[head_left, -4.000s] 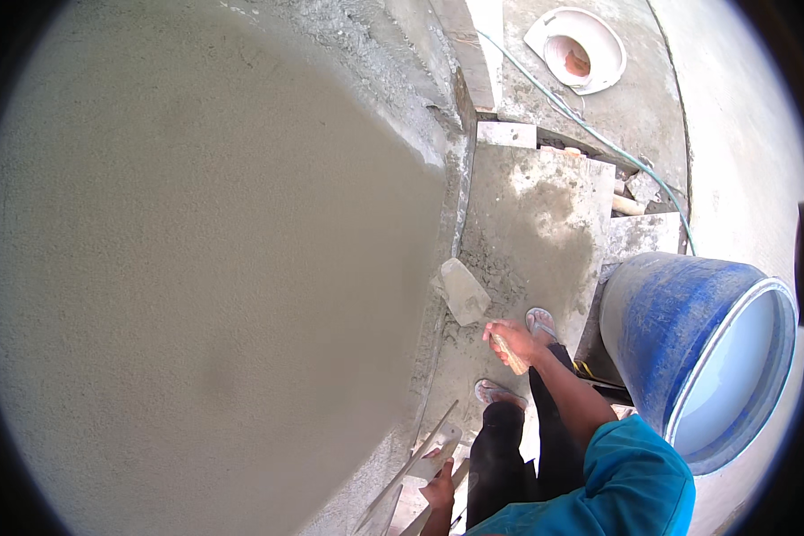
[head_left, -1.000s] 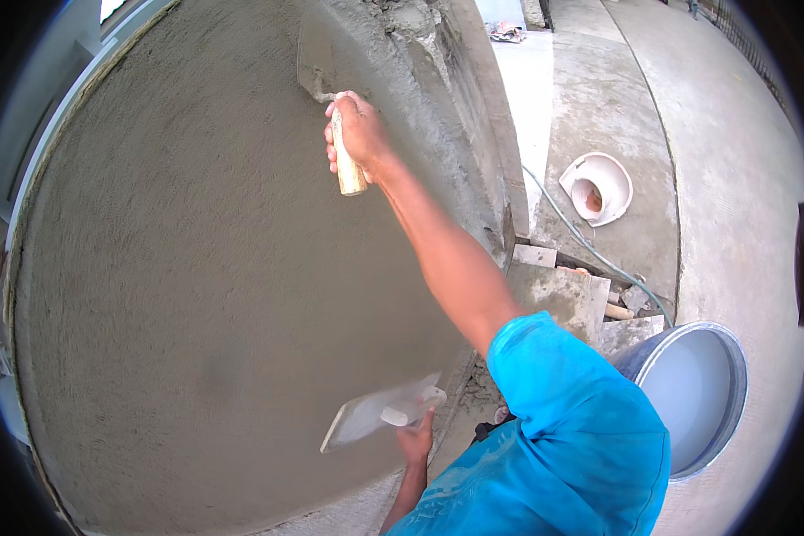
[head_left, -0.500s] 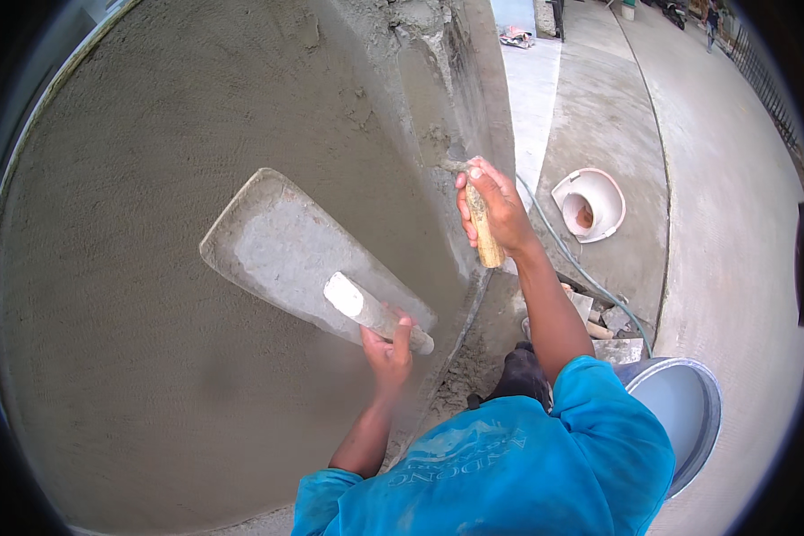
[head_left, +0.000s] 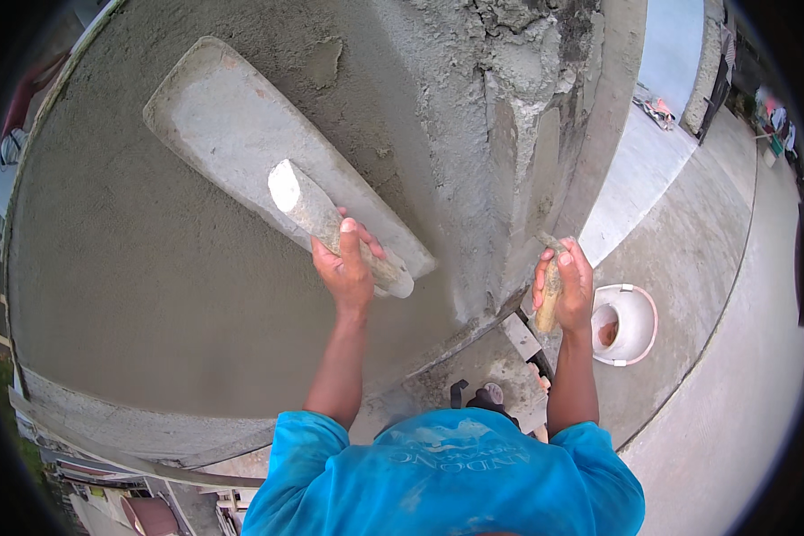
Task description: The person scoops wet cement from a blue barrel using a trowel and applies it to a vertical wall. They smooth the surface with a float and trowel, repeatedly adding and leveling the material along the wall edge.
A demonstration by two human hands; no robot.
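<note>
My left hand (head_left: 347,272) is wrapped round the thick grip of a long plastering float (head_left: 232,116). The float's broad grey board lies at a slant against the wet grey plaster of the wall (head_left: 125,295); whether its whole face touches cannot be told. In my right hand (head_left: 575,286) is a trowel (head_left: 548,299), held upright by its worn wooden handle. Its metal neck shows above my fist, while the blade is mostly hidden. That hand is to the right of the wall's rough, broken corner (head_left: 518,98).
A white bucket (head_left: 647,326) with reddish-brown stuff inside stands on the concrete floor (head_left: 688,232) at right. Rubble and a block (head_left: 520,335) lie near the wall's foot. A ledge (head_left: 152,429) runs along the wall's near edge. Several items are heaped at far right.
The view has shifted, showing more of the ledge at lower left. In the picture, the float and my left hand are higher and further left; my right hand with the trowel is lower and further right.
</note>
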